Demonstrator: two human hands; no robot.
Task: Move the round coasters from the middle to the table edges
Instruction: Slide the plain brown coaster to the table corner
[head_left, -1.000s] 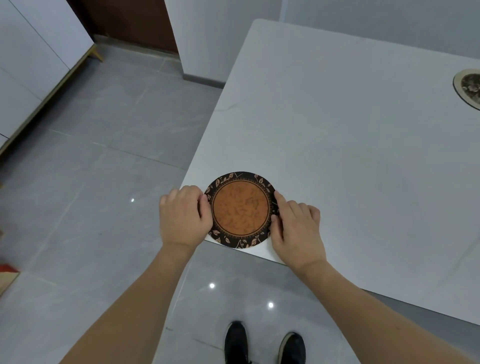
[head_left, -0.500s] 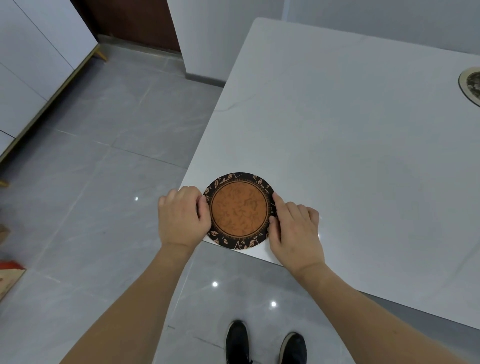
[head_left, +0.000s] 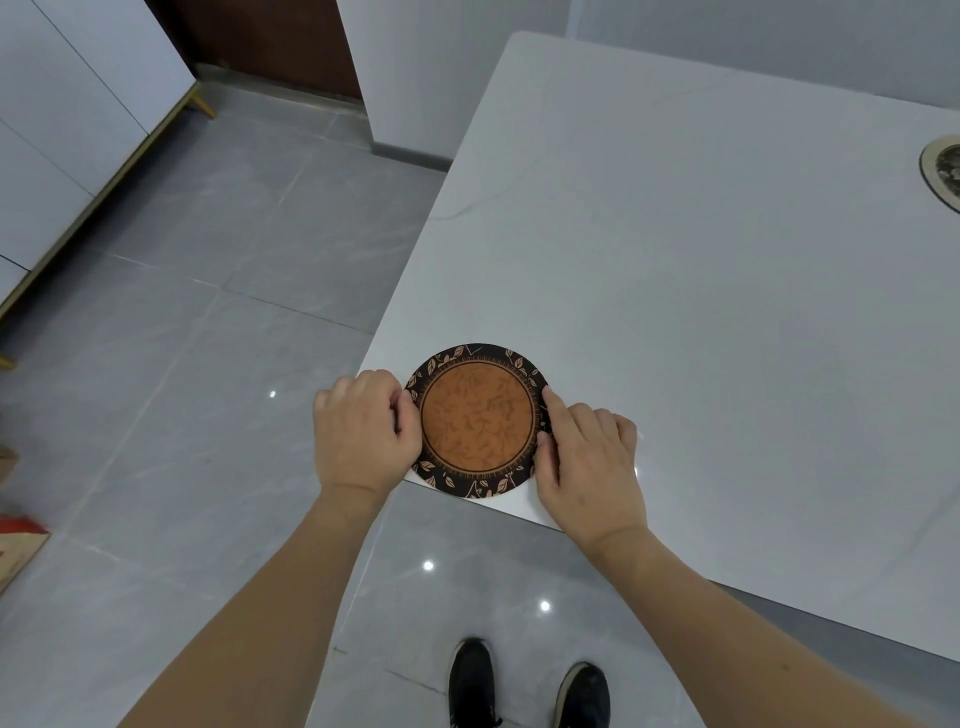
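A round coaster (head_left: 478, 420), orange in the middle with a black leaf-patterned border, lies flat at the near left corner of the white table (head_left: 701, 291). My left hand (head_left: 363, 431) curls against its left rim, fingers closed on the edge. My right hand (head_left: 592, 462) presses its fingertips on the right rim. A second round coaster (head_left: 943, 169), pale-rimmed, is cut off by the right edge of the frame farther out on the table.
Grey tiled floor (head_left: 208, 338) lies left of and below the table corner. White cabinets (head_left: 62, 130) line the far left. My two dark shoes (head_left: 524, 680) stand on the floor below. A brown cardboard piece (head_left: 15, 545) sits at the left edge.
Both hands and the coaster stay in the same place at the corner; only the camera view has shifted slightly.
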